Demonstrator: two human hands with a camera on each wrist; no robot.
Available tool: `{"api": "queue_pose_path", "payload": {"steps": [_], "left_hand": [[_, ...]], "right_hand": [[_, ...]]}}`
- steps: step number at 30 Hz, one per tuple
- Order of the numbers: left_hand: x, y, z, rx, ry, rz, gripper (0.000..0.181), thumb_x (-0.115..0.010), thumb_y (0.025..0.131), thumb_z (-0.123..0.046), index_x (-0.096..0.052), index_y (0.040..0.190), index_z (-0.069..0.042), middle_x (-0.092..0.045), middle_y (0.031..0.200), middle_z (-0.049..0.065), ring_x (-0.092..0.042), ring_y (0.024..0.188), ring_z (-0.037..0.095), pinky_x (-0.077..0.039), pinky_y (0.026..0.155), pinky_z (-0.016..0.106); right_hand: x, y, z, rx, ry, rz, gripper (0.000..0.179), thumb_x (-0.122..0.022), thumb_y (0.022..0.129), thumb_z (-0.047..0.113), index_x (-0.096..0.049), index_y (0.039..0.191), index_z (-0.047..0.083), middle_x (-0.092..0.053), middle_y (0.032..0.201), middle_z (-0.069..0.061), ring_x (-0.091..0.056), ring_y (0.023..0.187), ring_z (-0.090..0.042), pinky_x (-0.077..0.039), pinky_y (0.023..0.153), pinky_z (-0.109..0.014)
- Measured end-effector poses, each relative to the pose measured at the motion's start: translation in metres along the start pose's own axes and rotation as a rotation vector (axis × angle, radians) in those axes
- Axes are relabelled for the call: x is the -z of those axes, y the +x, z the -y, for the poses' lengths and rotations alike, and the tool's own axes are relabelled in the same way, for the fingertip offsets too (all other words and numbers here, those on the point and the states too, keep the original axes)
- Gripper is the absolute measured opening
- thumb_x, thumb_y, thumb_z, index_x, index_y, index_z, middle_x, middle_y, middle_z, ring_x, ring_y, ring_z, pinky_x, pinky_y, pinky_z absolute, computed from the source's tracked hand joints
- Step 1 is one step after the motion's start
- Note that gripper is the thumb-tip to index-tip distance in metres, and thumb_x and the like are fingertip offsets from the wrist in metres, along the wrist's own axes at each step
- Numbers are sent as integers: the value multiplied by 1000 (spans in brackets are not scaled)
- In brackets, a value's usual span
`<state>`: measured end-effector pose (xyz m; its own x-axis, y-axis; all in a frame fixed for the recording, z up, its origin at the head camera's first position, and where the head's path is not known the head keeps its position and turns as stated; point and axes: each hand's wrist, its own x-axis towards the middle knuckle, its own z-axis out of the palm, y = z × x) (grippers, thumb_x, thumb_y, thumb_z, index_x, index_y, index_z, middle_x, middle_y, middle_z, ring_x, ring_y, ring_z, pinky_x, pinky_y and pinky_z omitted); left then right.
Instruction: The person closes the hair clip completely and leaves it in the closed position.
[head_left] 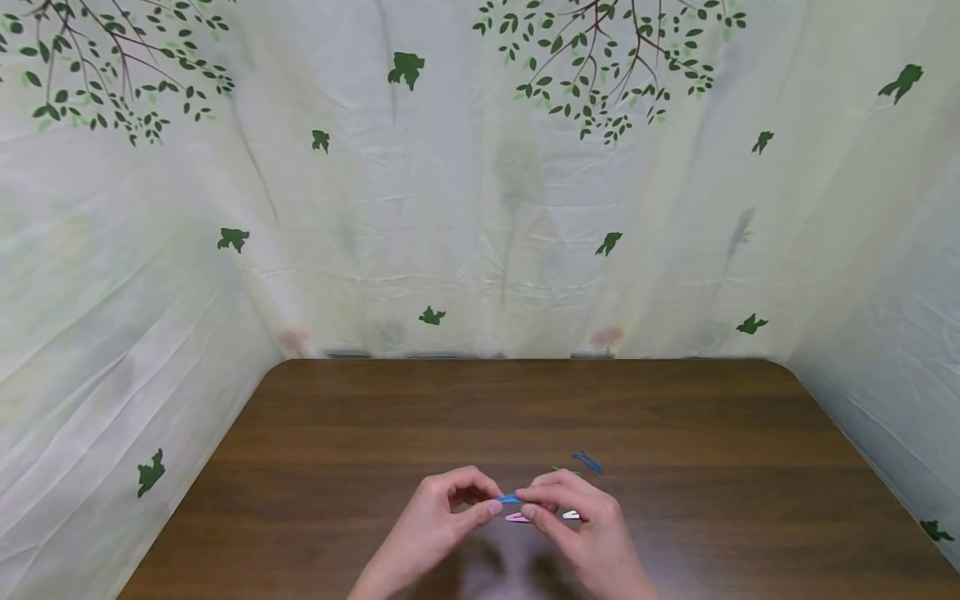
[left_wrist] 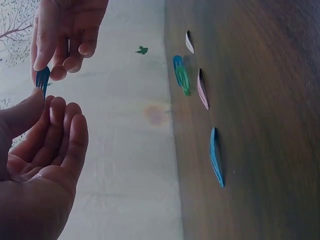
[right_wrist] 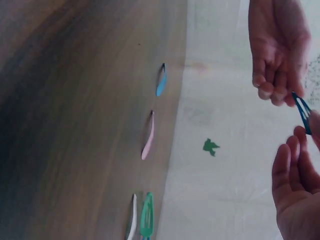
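Observation:
Above the table, a blue snap hair clip (head_left: 509,499) spans the gap between both hands. My left hand (head_left: 442,521) pinches one end between thumb and forefinger, and my right hand (head_left: 581,521) pinches the other. In the left wrist view the held clip (left_wrist: 43,80) shows its slotted frame. Below the hands lie a pink hair clip (head_left: 517,517) and a white hair clip (head_left: 572,515), partly covered by the right hand in the head view. A light blue hair clip (left_wrist: 216,157) lies beyond the pink one, mostly hidden by the left hand in the head view.
A green hair clip (left_wrist: 183,81) rests against another blue hair clip (head_left: 588,462), farther back on the brown wooden table (head_left: 360,425). Pale cloth (head_left: 465,192) printed with leaves and green birds hangs around the back and sides of the table.

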<state>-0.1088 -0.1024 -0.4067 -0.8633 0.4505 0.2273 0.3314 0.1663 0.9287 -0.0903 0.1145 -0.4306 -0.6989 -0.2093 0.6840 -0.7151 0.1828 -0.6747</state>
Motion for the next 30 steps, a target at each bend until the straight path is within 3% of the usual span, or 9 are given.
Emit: {"api": "queue_pose_path", "payload": {"steps": [8, 13, 17, 24, 30], "left_hand": [[-3, -1, 1, -30, 83, -48, 8, -73, 89, -13, -70, 93, -19, -67, 89, -7, -64, 82, 11, -53, 76, 29], [-4, -1, 3, -98, 140, -70, 10, -74, 89, -13, -69, 93, -21, -65, 89, -10, -63, 81, 10, -52, 79, 29], [-5, -1, 3, -142, 186, -74, 15, -74, 88, -9, -69, 93, -22, -65, 89, -12, -63, 82, 8, -52, 79, 28], [-1, -4, 1, -173, 256, -75, 20, -76, 86, -7, -69, 95, -24, -64, 89, -14, -63, 82, 5, -52, 73, 27], [1, -7, 3, -186, 273, -87, 16, -76, 86, -9, -70, 93, -22, -64, 88, -14, -63, 80, 5, -52, 68, 25]], "right_hand": [[2, 2, 7, -99, -63, 41, 28, -76, 84, 0, -70, 107, 16, -68, 95, 3, -64, 80, -10, -54, 69, -28], [1, 1, 7, -126, -93, 34, 27, -77, 84, 4, -71, 107, 18, -67, 94, 9, -64, 79, -9, -55, 67, -29], [1, 2, 8, -132, -92, 45, 26, -76, 85, 6, -70, 107, 19, -67, 94, 9, -65, 80, -9, -55, 69, -29], [2, 4, 12, -221, -81, 93, 26, -76, 86, 7, -69, 106, 24, -67, 93, 10, -64, 80, -8, -55, 69, -33], [0, 5, 12, -212, -95, 110, 25, -76, 86, 8, -70, 104, 23, -67, 91, 9, -63, 79, -6, -55, 69, -31]]}}
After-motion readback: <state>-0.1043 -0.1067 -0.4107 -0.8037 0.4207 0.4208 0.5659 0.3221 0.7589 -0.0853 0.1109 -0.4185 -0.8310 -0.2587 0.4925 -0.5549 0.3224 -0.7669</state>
